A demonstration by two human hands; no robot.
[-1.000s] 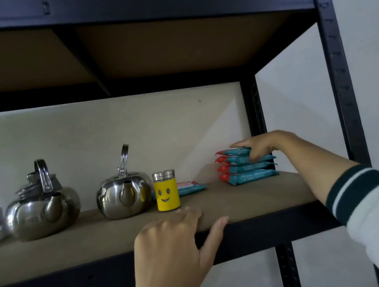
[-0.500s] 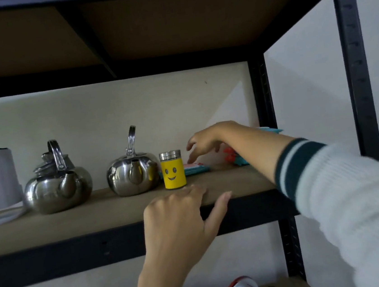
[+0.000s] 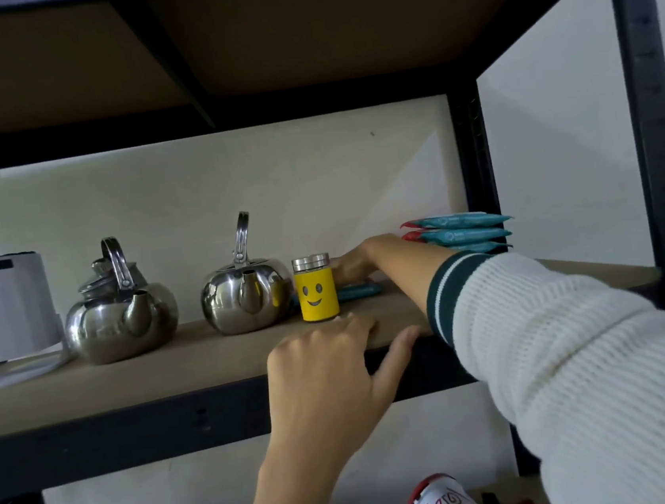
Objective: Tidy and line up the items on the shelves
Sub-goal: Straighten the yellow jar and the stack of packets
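My right hand reaches behind the yellow smiley-face jar with metal lid toward the flat teal packet; its grip I cannot tell. My left hand rests spread on the brown shelf's near edge. My forearm may knock the jar over.

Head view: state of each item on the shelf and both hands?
left kettle: upright, lid askew
right kettle: upright, lid on
yellow jar: upright, capped
packet stack: stacked by the rear post
loose packet: flat behind the jar
left hand: resting on the shelf edge
right hand: reaching over the loose packet, grip unclear
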